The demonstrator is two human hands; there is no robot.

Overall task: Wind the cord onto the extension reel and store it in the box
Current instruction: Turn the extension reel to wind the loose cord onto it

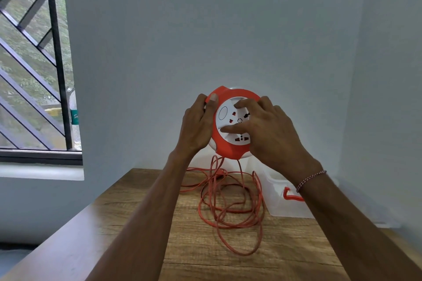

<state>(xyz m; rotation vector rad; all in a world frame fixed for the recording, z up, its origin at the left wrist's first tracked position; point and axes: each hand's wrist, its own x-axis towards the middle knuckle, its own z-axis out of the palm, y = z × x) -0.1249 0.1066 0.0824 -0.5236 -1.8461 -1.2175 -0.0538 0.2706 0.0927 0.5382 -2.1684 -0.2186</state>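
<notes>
Head view: round orange-white extension reel (230,124) held above wooden table's (141,223) far edge — left hand (198,124) grips rim, right hand (266,131) fingers spread, pressing socket face. Orange cord (230,207) hangs from the reel, looped loose on the tabletop beside clear plastic box (282,201).

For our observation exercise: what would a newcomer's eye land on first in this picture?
First, the orange and white extension reel, held up at the centre against the pale wall: the left hand grips its rim and the right hand spreads over its socket face. Next, the orange cord, hanging from the reel into loose loops on the wooden table.
</notes>
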